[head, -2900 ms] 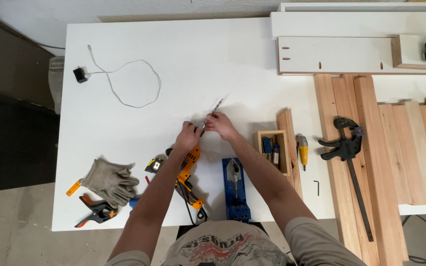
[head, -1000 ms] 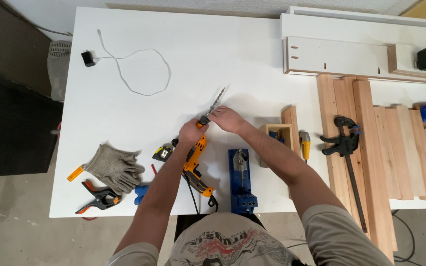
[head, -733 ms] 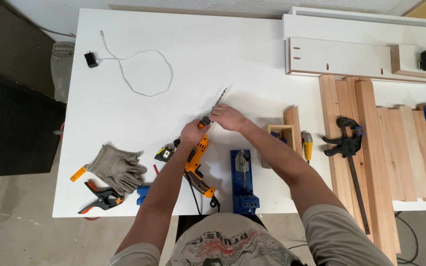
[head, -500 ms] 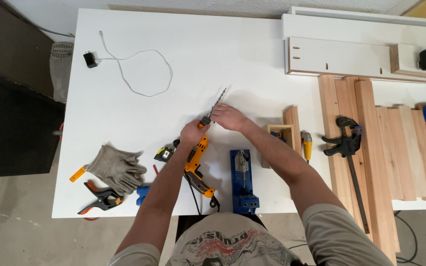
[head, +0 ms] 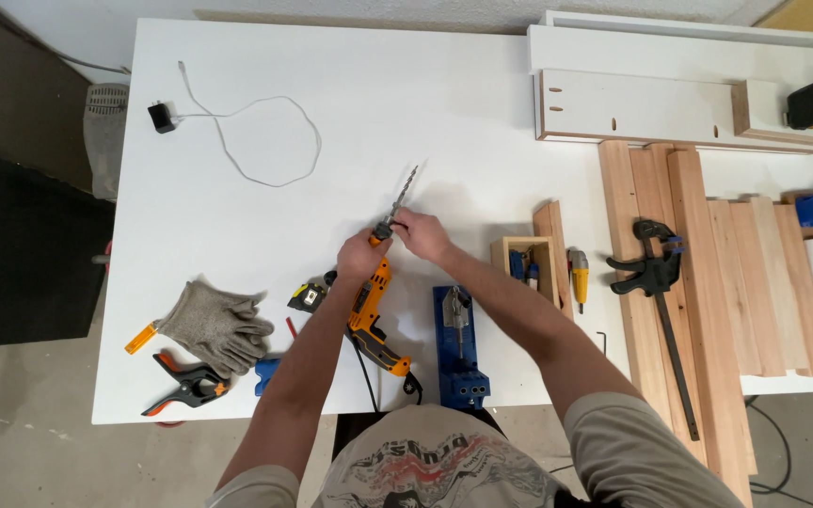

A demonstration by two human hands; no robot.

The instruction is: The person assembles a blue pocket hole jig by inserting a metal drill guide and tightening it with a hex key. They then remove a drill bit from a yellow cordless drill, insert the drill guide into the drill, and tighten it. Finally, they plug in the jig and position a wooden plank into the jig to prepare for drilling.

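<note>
Right, both hands are on the orange corded drill (head: pixel 374 315), which lies across the white table (head: pixel 237 235) near its front edge, nose pointing up and away from the person. Left hand (head: pixel 361 261) is wrapped around the drill's body just behind the chuck, fingers closed on it. Right hand (head: pixel 420 233) sits at the chuck itself, fingers pinched shut around it, right where the long twist bit (head: pixel 404 193) comes out. That bit angles off toward the upper right, over bare table.

Round the hands now: just left of the drill, a small yellow and black tape measure (head: pixel 308 296). Just right of it, a blue pocket-hole jig (head: pixel 460 343) lying flat, close to the right forearm. Beyond that, a small open wooden box (head: pixel 522 256) with tools inside, and a yellow-handled screwdriver (head: pixel 577 273) beside it.

Over on the left, a pair of grey work gloves (head: pixel 216 325) in a heap, with an orange and black spring clamp (head: pixel 185 381) just below them. Far corner, a black plug with a thin white cable (head: pixel 265 141) looping across the table, well apart from the hands.

To the right, timber boards (head: pixel 698 282) side by side, a black bar clamp (head: pixel 656 301) resting on them, and white panels (head: pixel 651 103) at the back.
</note>
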